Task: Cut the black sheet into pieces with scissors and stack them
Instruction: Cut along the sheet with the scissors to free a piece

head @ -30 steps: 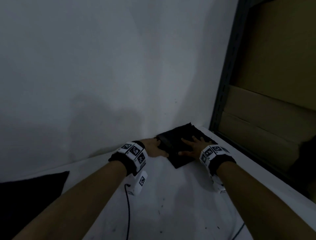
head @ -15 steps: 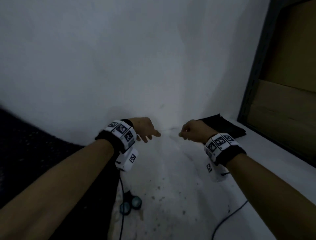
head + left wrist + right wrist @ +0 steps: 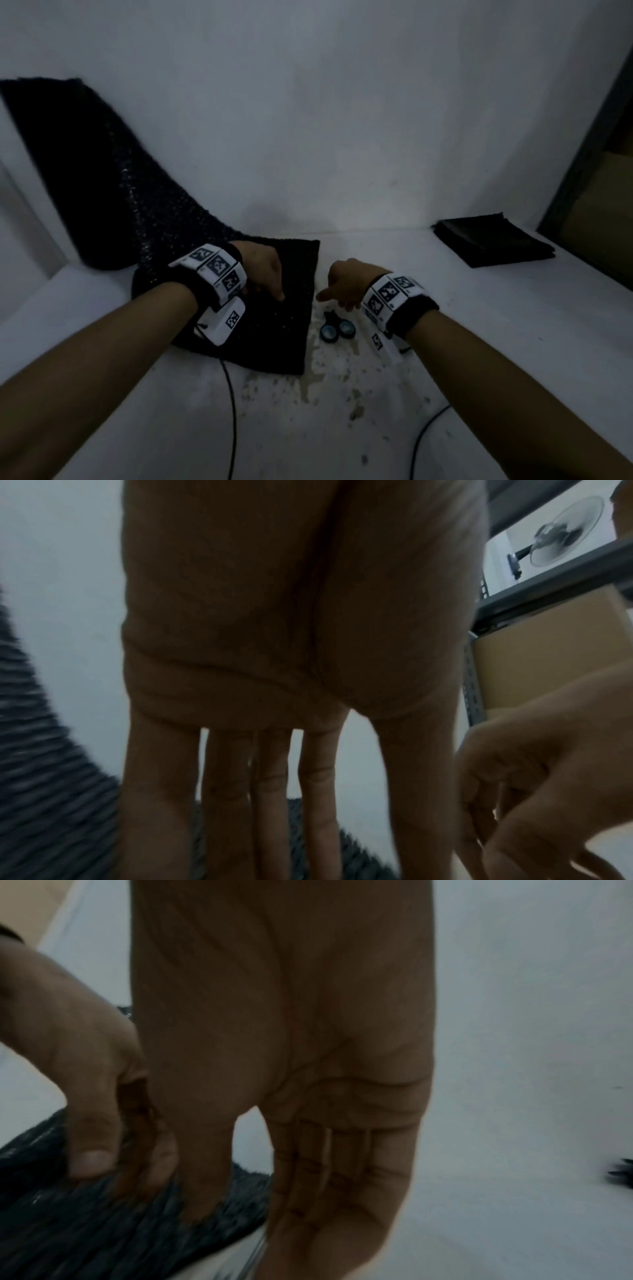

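The black sheet (image 3: 274, 308) was seen lying on the white tabletop (image 3: 479, 342), its near end flat at the centre and its far end draped up the wall at the far left. The left hand (image 3: 263, 270) was laid on the flat part of the sheet, and in the left wrist view its fingers (image 3: 222, 791) were shown straight and slightly spread, nothing being grasped by them. The right hand (image 3: 346, 284) was held just to the right of the sheet's right edge, above the tabletop; in the right wrist view its fingers (image 3: 342, 1164) were shown extended and close together, released, with nothing held. The scissors (image 3: 334, 327), with round blue-rimmed handle loops, were left on the tabletop just beside the sheet's right edge and directly below the right hand, untouched by it. A stack of cut black pieces (image 3: 493, 241) was placed at the far right of the tabletop, well apart from both hands, near a dark shelf frame (image 3: 582, 144). Dark specks were scattered over the tabletop near the scissors, and two thin cables (image 3: 233, 411) were trailed from the wrists toward the near edge.
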The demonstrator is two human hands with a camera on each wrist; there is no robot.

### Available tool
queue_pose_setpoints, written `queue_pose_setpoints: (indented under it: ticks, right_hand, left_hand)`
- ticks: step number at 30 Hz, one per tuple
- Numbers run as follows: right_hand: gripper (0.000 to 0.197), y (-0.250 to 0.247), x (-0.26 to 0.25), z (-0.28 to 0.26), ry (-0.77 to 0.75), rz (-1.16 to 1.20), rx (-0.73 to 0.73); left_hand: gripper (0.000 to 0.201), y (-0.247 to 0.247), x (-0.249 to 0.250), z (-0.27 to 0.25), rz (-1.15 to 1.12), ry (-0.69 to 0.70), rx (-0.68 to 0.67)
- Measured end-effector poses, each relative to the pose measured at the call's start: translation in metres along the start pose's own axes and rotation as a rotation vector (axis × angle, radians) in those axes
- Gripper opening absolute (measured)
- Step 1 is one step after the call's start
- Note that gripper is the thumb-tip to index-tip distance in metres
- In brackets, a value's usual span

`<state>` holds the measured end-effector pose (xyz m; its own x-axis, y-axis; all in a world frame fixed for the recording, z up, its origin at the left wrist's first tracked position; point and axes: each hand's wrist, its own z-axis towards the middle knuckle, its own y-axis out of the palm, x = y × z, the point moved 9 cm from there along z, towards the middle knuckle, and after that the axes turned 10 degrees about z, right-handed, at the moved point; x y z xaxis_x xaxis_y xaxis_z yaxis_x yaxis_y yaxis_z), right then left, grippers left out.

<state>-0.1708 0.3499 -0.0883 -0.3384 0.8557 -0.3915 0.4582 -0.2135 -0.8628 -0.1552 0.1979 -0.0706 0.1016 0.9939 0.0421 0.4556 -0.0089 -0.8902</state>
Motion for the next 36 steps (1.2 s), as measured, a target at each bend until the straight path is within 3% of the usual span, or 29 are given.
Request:
queue_pose_setpoints:
  ticks: [5,8,13,19,24,27,32,36]
  right_hand:
    - [0.051,0.019,-0.005,0.008,0.043,-0.138,0.048]
    - [0.045,0.023,-0.003,0.012,0.067,-0.117,0.074]
    - [0.056,0.017,0.012,0.014,0.156,0.003,0.106]
    - [0.046,0.005,0.029,0.009,0.231,0.433,0.168]
    - [0.070,0.003,0.043,0.008,0.248,0.336,0.232]
    - [0.061,-0.002,0.052,0.004,0.279,0.301,0.284]
    - [0.051,-0.003,0.067,0.002,0.298,0.519,0.297]
    - [0.047,-0.014,0.093,-0.007,0.330,0.549,0.338]
  left_hand:
    - [0.079,0.030,-0.017,-0.004,0.161,-0.002,-0.036]
    - [0.091,0.039,-0.023,-0.003,0.154,0.005,-0.028]
    - [0.109,0.048,-0.021,0.003,0.142,0.005,0.008]
    - [0.107,0.046,0.000,0.010,0.076,0.035,0.075]
    - [0.101,0.041,0.027,0.016,0.051,0.086,0.140]
    - [0.101,0.039,0.041,0.018,0.046,0.111,0.154]
    - [0.090,0.038,0.057,0.024,0.018,0.126,0.185]
    - [0.087,0.036,0.063,0.029,-0.013,0.164,0.164]
